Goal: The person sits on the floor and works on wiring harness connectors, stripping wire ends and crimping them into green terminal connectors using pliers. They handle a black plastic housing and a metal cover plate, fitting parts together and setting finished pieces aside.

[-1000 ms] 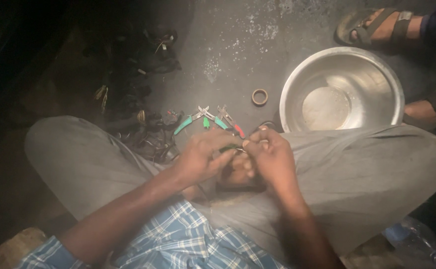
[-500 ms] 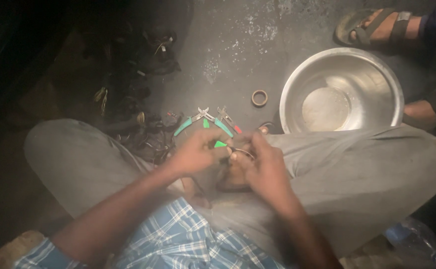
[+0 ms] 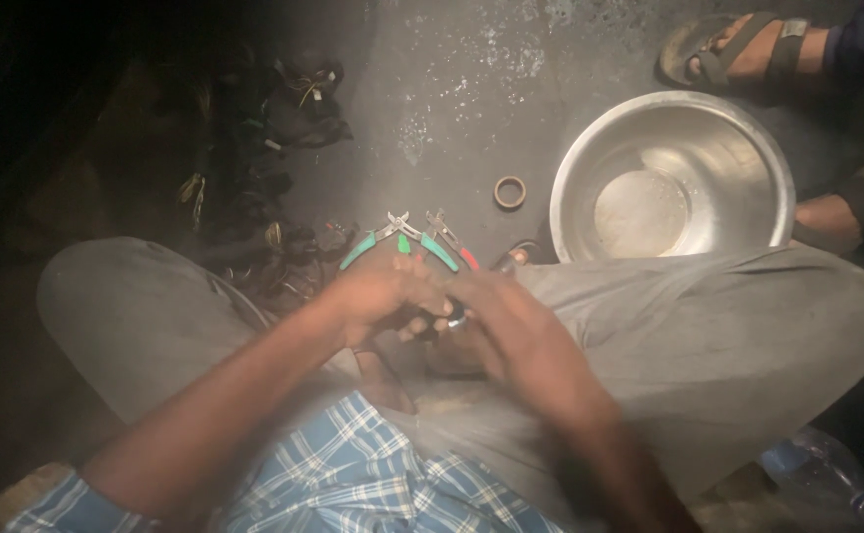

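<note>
Above your crossed legs: your left hand [image 3: 378,296] and right hand [image 3: 511,331], fingers curled together on a small dark part [image 3: 455,316], blurred. Just beyond, on the floor: green-handled pliers [image 3: 397,240], a red-handled tool [image 3: 452,240], brown ring [image 3: 510,191], steel bowl [image 3: 758,158].

Rough grey concrete floor [image 3: 471,89], speckled with pale flecks, lit brightest just beyond grip. Light falls off fast: far left of grip near black, dark clutter [image 3: 254,148] there hard to make out. Right of grip and beyond, dull glare on floor. No walls, windows or furniture discernible in gloom.
</note>
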